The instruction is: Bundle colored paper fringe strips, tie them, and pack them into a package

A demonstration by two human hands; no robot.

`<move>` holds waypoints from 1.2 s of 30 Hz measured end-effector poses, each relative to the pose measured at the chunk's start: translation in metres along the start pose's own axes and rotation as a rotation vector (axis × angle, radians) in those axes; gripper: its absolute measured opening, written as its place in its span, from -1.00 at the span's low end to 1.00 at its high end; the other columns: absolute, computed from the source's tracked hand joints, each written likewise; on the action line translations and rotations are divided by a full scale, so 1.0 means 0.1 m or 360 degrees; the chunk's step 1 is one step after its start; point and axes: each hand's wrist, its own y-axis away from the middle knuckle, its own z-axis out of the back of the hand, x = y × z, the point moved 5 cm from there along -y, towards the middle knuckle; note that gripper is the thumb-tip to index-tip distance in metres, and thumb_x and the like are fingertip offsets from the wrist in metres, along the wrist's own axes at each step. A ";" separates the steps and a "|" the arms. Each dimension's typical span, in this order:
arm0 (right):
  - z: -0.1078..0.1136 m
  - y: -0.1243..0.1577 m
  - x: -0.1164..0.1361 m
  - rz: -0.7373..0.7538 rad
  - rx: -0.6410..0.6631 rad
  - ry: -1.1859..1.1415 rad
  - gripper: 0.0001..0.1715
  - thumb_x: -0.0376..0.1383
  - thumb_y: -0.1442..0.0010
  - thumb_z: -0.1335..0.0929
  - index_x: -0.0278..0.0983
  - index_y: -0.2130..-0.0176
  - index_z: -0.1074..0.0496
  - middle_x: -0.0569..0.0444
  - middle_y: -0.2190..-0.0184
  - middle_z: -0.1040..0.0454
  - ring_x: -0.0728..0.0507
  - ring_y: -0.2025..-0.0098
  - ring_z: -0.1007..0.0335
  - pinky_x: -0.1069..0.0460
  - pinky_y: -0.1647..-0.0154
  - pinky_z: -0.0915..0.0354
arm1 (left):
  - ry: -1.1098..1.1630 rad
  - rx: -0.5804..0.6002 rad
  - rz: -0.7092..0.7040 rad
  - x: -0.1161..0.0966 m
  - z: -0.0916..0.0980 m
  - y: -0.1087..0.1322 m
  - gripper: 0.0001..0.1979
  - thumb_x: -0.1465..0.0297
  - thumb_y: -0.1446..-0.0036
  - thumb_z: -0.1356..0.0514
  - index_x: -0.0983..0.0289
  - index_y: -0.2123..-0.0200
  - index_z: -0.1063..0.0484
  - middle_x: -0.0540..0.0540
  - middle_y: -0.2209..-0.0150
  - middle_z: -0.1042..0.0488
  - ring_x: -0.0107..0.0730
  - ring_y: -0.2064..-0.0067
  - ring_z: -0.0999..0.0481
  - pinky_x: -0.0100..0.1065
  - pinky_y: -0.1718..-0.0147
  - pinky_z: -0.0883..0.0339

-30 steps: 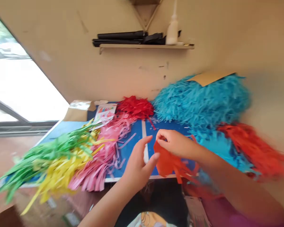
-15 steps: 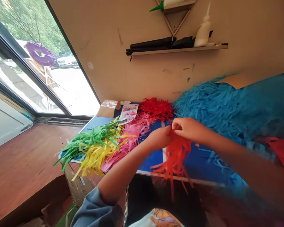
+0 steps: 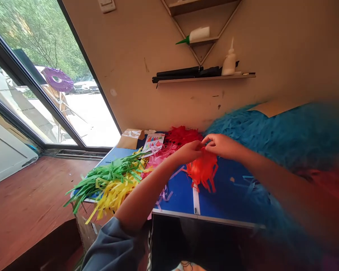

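Observation:
Over the blue table (image 3: 177, 195), my left hand (image 3: 191, 150) and my right hand (image 3: 219, 144) meet fingertip to fingertip. Both are closed on the top of a bright red paper tassel (image 3: 202, 169), whose cut strips hang down below my fingers. Behind my hands lies a heap of darker red fringe (image 3: 182, 134). Pink fringe (image 3: 156, 160) is to the left, partly hidden by my left arm, with yellow fringe (image 3: 115, 192) and green fringe (image 3: 104, 173) beyond it.
A large mound of blue paper fringe (image 3: 260, 131) fills the right side, under a tan sheet (image 3: 277, 109). A brown paper packet (image 3: 130, 138) lies at the back left corner. A wall shelf (image 3: 203, 79) carries a white squeeze bottle (image 3: 229, 64). A window is at left.
My hands have moved away from me over the table, taking the red tassel with them. Its strips no longer hang past the front edge. The view has tilted up slightly.

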 end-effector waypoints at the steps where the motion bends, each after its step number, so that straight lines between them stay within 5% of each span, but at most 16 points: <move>1: -0.01 0.01 0.00 -0.0007 0.0000 0.0024 -0.72 -0.44 -0.02 -0.23 -0.30 0.21 -0.34 0.15 0.48 -0.50 0.02 0.53 -0.35 0.17 0.59 -0.14 | -0.0034 0.0011 0.0015 0.04 -0.03 0.01 -0.73 0.48 -0.04 -0.05 0.35 0.15 -0.36 0.07 0.25 -0.49 -0.40 0.27 -0.45 -0.45 0.33 -0.30; 9: 0.05 0.00 -0.31 0.0016 -0.0236 0.0473 -0.70 -0.44 0.07 -0.25 -0.24 0.28 -0.40 0.09 0.45 -0.47 -0.09 0.40 -0.34 0.09 0.49 -0.08 | -0.0475 0.0045 0.0022 0.30 -0.37 0.03 -0.76 0.47 -0.10 0.00 0.29 0.25 -0.44 0.09 0.32 -0.53 -0.28 0.28 -0.49 -0.37 0.29 -0.32; 13: 0.28 0.07 -0.36 0.0169 -0.0349 0.0667 -0.79 -0.42 -0.04 -0.24 -0.25 0.35 -0.43 0.02 0.37 -0.48 -0.16 0.22 -0.34 0.01 0.22 -0.14 | -0.0705 -0.0076 -0.0072 0.14 -0.18 -0.06 -0.71 0.49 -0.15 0.05 0.30 0.15 -0.42 0.18 0.19 -0.52 -0.22 0.14 -0.48 -0.30 0.18 -0.32; 17: 0.45 0.69 -0.04 0.0662 -0.0785 0.1085 -0.68 -0.41 -0.19 -0.15 -0.21 0.36 -0.44 0.02 0.34 -0.51 -0.20 0.05 -0.28 -0.12 -0.04 -0.01 | -0.0928 -0.0279 -0.0290 -0.21 0.12 0.22 -0.63 0.49 -0.17 0.03 0.32 -0.04 -0.30 0.21 -0.06 -0.38 -0.16 -0.11 -0.29 -0.14 -0.08 -0.11; 20: 0.07 1.30 0.10 0.0959 -0.1090 0.1195 -0.67 -0.44 -0.20 -0.17 -0.13 0.26 -0.44 0.09 0.26 -0.53 -0.15 0.08 -0.32 -0.10 -0.07 0.01 | -0.1312 -0.0553 -0.0880 -0.31 0.05 0.78 -0.64 0.52 -0.18 0.03 0.29 -0.04 -0.31 0.15 -0.05 -0.39 -0.21 -0.14 -0.27 -0.17 -0.12 -0.07; 22: -0.43 1.52 0.03 0.0946 -0.0987 0.1113 -0.64 -0.47 -0.19 -0.17 -0.12 0.21 -0.44 0.09 0.23 -0.53 -0.15 0.10 -0.34 -0.12 -0.05 -0.01 | -0.1396 -0.0489 -0.1131 -0.12 -0.22 1.13 -0.63 0.55 -0.18 0.02 0.28 -0.05 -0.30 0.09 -0.03 -0.43 -0.29 -0.12 -0.29 -0.24 -0.13 -0.05; 26: -1.40 1.60 -0.30 0.0544 -0.0859 0.0753 -0.70 -0.48 -0.17 -0.22 -0.15 0.31 -0.45 0.12 0.33 -0.54 -0.18 0.16 -0.39 -0.18 -0.02 -0.03 | -0.1334 -0.0050 -0.0693 0.63 -0.88 1.41 -0.70 0.47 -0.18 -0.05 0.27 0.02 -0.37 0.11 -0.08 -0.38 -0.21 -0.11 -0.30 -0.18 -0.08 -0.15; 29: -1.84 1.52 -0.49 0.0265 -0.0753 0.0538 -0.74 -0.46 -0.14 -0.26 -0.12 0.38 -0.43 0.15 0.38 -0.54 -0.22 0.12 -0.39 -0.24 -0.05 -0.01 | -0.1134 0.0144 -0.0231 1.03 -1.09 1.46 -0.69 0.42 -0.15 -0.10 0.26 0.02 -0.37 0.12 -0.05 -0.40 -0.21 -0.09 -0.33 -0.14 -0.06 -0.19; 32: -1.98 1.45 -0.55 0.0199 -0.0719 0.0459 -0.75 -0.46 -0.13 -0.25 -0.15 0.41 -0.43 0.14 0.36 -0.54 -0.24 0.03 -0.35 -0.29 -0.14 0.10 | -0.1043 0.0144 0.0021 1.09 -0.98 1.49 -0.59 0.31 -0.09 -0.16 0.24 -0.03 -0.33 0.13 -0.09 -0.35 -0.17 -0.13 -0.27 -0.10 -0.11 -0.13; 36: -1.96 1.43 -0.59 0.0144 -0.0853 0.0441 -0.72 -0.44 -0.15 -0.20 -0.25 0.44 -0.43 0.10 0.33 -0.54 -0.22 0.03 -0.34 -0.29 -0.21 0.21 | -0.1161 -0.0083 0.0134 0.85 -0.82 1.55 -0.25 0.09 0.06 -0.22 0.31 -0.16 -0.18 0.25 -0.25 -0.08 0.04 -0.25 -0.03 0.03 -0.18 0.08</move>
